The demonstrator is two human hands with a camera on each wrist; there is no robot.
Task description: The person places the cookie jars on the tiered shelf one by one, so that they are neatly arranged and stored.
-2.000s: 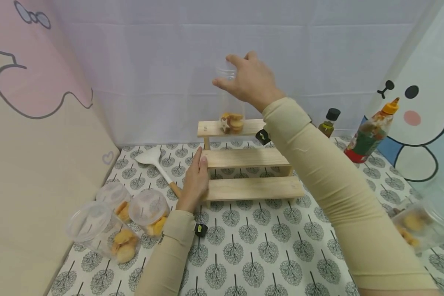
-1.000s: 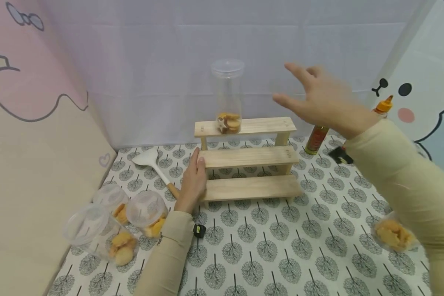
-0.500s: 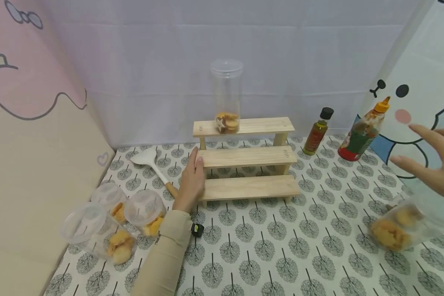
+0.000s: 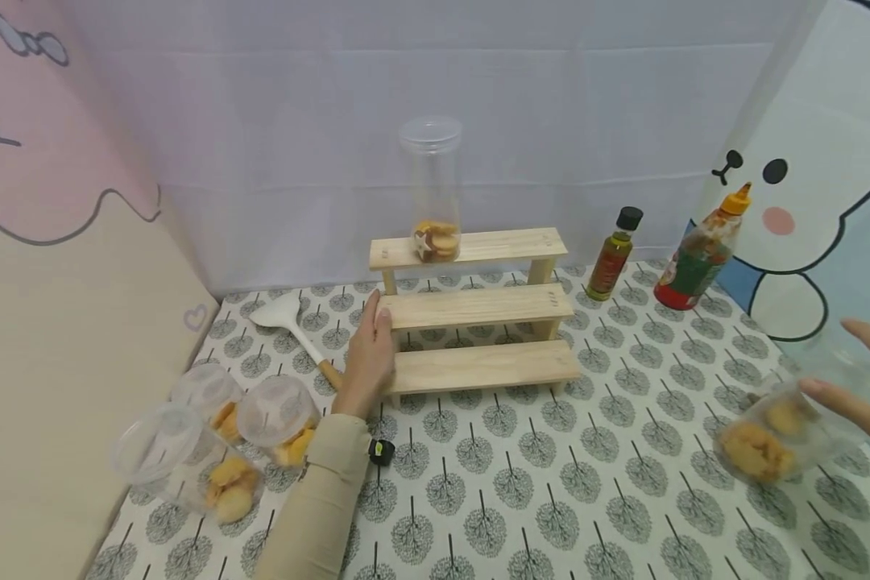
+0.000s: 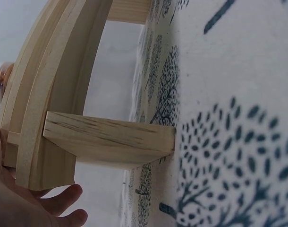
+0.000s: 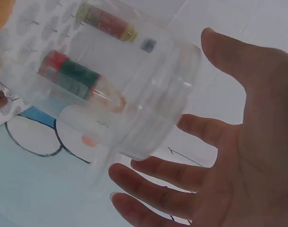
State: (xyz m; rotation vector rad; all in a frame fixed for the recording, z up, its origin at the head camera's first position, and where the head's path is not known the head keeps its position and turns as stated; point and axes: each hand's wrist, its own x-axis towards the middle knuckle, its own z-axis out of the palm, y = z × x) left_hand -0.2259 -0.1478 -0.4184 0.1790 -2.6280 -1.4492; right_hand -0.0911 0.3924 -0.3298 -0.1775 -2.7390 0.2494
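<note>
A three-tier wooden step shelf [image 4: 478,306] stands at the middle. My left hand [image 4: 370,358] grips its left end; in the left wrist view curled fingertips [image 5: 63,203] show at the end of a board. On the top tier stands a tall clear jar [image 4: 435,185] with a few cookies at its bottom. My right hand [image 4: 866,391], partly out of the head view, is at the clear cookie jars [image 4: 761,451] on the right. In the right wrist view its thumb and fingers are spread around the lid end of a clear jar [image 6: 148,94], with a gap at the thumb.
Several lidded clear cookie jars [image 4: 167,451] stand at the left. A white spatula with a wooden handle [image 4: 290,322] lies behind them. An oil bottle [image 4: 609,262] and a sauce bottle with an orange cap [image 4: 699,254] stand right of the shelf. Fabric walls enclose the tree-print cloth [image 4: 478,483].
My right hand has let go of the tall jar on the top tier and swung right and down to the jars there. My left hand has stayed on the shelf.
</note>
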